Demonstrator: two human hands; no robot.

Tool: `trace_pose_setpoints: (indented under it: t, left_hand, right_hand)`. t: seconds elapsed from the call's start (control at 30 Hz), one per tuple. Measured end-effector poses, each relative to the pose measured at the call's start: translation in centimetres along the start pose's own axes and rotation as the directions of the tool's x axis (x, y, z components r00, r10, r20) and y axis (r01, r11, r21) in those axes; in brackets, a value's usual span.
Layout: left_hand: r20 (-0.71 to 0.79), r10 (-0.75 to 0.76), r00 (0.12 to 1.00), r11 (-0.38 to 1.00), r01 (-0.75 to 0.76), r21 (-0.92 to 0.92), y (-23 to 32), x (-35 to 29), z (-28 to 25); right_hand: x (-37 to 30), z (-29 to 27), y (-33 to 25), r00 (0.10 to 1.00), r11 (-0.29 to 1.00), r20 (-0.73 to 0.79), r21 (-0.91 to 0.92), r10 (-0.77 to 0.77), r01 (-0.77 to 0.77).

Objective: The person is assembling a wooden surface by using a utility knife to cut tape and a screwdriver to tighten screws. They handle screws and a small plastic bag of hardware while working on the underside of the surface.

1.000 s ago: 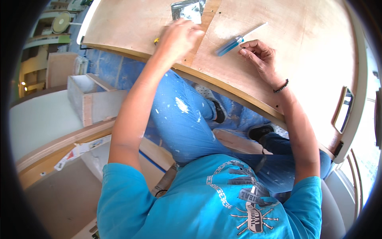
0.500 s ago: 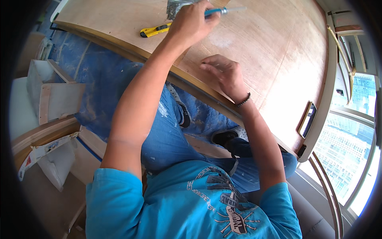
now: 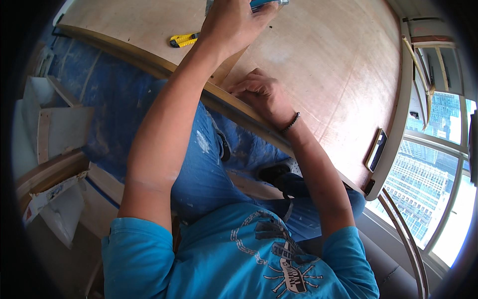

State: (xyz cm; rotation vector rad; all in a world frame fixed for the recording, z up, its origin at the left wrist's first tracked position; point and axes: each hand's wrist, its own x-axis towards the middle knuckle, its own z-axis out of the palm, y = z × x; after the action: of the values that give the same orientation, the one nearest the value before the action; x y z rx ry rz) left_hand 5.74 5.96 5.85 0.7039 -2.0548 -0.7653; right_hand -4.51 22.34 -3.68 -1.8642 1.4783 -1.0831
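A yellow utility knife lies on the wooden board, its end hidden by our left forearm. Our left hand is clamped around a blue screwdriver at the picture's upper border. Our right hand curls its fingers by the board's front edge; we cannot tell whether they pinch anything. Farther right we see a window.

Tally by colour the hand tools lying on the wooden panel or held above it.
Yellow: 1, the box cutter on the wooden panel, partly behind the left forearm
Blue: 1, the blue-handled tool in the left hand, cut off by the frame's top edge
Total: 2
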Motion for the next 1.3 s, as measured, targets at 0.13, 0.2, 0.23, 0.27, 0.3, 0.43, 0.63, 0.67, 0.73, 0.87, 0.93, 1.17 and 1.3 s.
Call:
trace_pose_setpoints:
  t: [0.13,0.2,0.23,0.27,0.3,0.43,0.63,0.67,0.73,0.87,0.93,1.17,1.3]
  left_hand:
    - [-0.084,-0.027,0.996,0.992,0.016,-0.125,0.9,0.1,-0.3]
    - [-0.066,-0.182,0.981,0.961,0.163,-0.222,0.9,0.4,-0.4]
    - [-0.051,-0.257,0.965,0.935,0.235,-0.265,0.6,0.6,-0.6]
    - [-0.114,-0.191,0.975,0.961,0.162,-0.223,0.1,0.8,-0.8]
    - [-0.178,-0.123,0.976,0.980,0.091,-0.175,-0.6,1.1,-1.0]
    - [-0.122,-0.259,0.958,0.960,0.240,-0.145,-4.4,1.3,-1.7]
    - [0.237,-0.385,0.892,0.920,0.348,0.183,-5.9,0.0,2.1]
    - [0.314,-0.374,0.873,0.920,0.305,0.248,-5.6,-0.4,3.3]
    - [0.451,-0.339,0.826,0.939,0.267,0.219,-5.2,-0.9,4.9]
    - [0.307,-0.270,0.913,0.892,0.118,0.435,-6.8,0.5,5.1]
    - [0.254,-0.357,0.899,0.783,0.139,0.606,-9.0,3.1,3.4]
    - [0.408,-0.610,0.679,0.682,0.188,0.707,-14.6,7.3,1.3]
    - [0.420,-0.562,0.713,0.707,0.149,0.692,-15.9,7.6,1.7]
  right_hand:
    - [0.3,-0.2,0.2,0.999,0.999,0.053,-0.052,0.000,0.003]
    - [0.3,-0.3,0.6,0.997,1.000,0.076,-0.003,-0.005,0.006]
    - [0.3,-0.3,0.8,0.997,0.999,0.075,0.027,-0.023,0.021]
    - [0.2,-0.3,1.0,0.996,1.000,0.083,0.007,-0.017,0.016]
    - [0.2,-0.2,1.1,0.996,1.000,0.082,-0.007,-0.026,0.027]
    - [-0.3,-0.1,1.5,0.997,0.999,0.066,0.001,-0.034,0.034]
    - [-0.4,-0.1,1.1,1.000,0.998,-0.016,0.064,-0.008,0.009]
    - [-0.5,-0.2,0.9,0.998,0.991,-0.052,0.131,0.037,-0.030]
    - [-1.1,-0.5,0.6,0.981,0.955,-0.121,0.273,0.151,-0.113]
    - [-4.3,-3.1,0.7,0.968,0.974,-0.161,0.152,0.192,-0.168]
    - [-6.5,-4.4,1.4,0.932,0.940,-0.208,0.232,0.298,-0.249]
    - [-9.0,-5.5,2.7,0.835,0.915,-0.386,0.261,0.391,-0.308]
    - [-6.5,-5.3,2.4,0.880,0.945,-0.354,0.200,0.316,-0.259]
